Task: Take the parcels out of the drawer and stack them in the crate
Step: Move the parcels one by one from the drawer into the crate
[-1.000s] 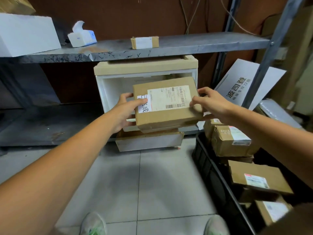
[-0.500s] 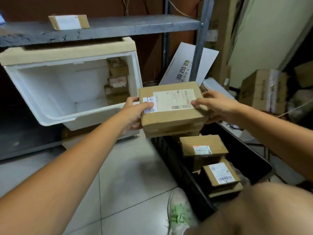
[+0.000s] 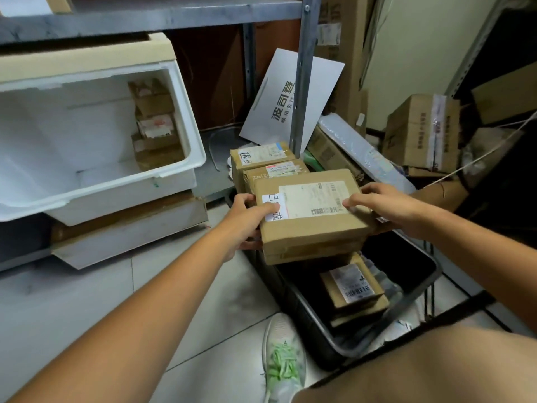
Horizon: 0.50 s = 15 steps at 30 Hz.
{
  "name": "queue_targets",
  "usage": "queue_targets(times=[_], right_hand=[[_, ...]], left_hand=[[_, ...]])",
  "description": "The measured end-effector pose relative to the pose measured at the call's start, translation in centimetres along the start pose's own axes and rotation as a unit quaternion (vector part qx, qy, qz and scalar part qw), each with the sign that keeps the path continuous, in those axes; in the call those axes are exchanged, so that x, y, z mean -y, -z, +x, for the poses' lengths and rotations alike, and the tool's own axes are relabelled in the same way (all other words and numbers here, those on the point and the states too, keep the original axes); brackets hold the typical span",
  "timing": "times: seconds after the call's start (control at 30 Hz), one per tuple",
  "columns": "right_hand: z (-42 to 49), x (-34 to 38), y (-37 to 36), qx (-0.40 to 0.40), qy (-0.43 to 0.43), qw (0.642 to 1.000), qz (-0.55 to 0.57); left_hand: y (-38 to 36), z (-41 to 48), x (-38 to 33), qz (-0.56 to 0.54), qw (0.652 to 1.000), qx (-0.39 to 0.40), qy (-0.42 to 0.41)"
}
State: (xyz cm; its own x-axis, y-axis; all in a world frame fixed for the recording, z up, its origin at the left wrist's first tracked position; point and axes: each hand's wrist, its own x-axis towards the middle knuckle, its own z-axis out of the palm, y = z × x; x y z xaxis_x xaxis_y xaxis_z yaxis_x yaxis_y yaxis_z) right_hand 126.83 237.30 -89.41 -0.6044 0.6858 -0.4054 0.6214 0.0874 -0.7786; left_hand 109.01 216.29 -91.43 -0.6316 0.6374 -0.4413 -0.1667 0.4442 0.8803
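**Parcel over crate, placing step**

Parcel point(image 3: 311, 216) held in mid-air over far end of crate point(image 3: 418, 289), gripped at both short ends. Left hand point(image 3: 247, 219): thumb on top at white sticker, fingers point(image 3: 250, 245) curled under left edge. Right hand point(image 3: 386, 207): fingers spread flat on top right corner, thumb side hidden beneath. Both closed on parcel, not released.

Step, by judgement: carry done, set-down pending. Next move calls for lowering flat onto parcels already in crate; labelled box point(image 3: 351, 286) just below and nearer, two stacked boxes point(image 3: 267, 161) touching or just behind far edge, cannot tell which. Needs level drop and square alignment so stack does not tip.

Drawer point(image 3: 116, 181) open at left, more parcels point(image 3: 154, 123) still inside at back right corner, so task part done.

Writing: white sticker on held parcel, handwritten "已完成" partly covered by thumb. Shipping label with barcode, text too blurred. Far box tape reads "ZaiZ…". White board point(image 3: 290, 94) behind shelf post point(image 3: 302, 77): "派司荃", smaller line unreadable. Box in crate: barcode label, illegible.
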Motion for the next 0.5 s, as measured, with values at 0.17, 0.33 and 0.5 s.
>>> queue_targets(times=[0.17, 0.33, 0.5], right_hand=[[2.8, -2.5, -0.6, -0.011, -0.002, 1.000, 0.019], [4.7, -3.5, -1.0, 0.002, -0.004, 1.000, 0.019], [6.1, -3.5, -1.0, 0.008, -0.002, 1.000, 0.004]], left_hand=[[-1.3, 1.9, 1.1, 0.002, 1.000, -0.002, 0.016], [-2.0, 3.6, 2.0, 0.001, 1.000, -0.002, 0.030], [-2.3, 5.0, 2.4, -0.001, 0.999, -0.002, 0.035]])
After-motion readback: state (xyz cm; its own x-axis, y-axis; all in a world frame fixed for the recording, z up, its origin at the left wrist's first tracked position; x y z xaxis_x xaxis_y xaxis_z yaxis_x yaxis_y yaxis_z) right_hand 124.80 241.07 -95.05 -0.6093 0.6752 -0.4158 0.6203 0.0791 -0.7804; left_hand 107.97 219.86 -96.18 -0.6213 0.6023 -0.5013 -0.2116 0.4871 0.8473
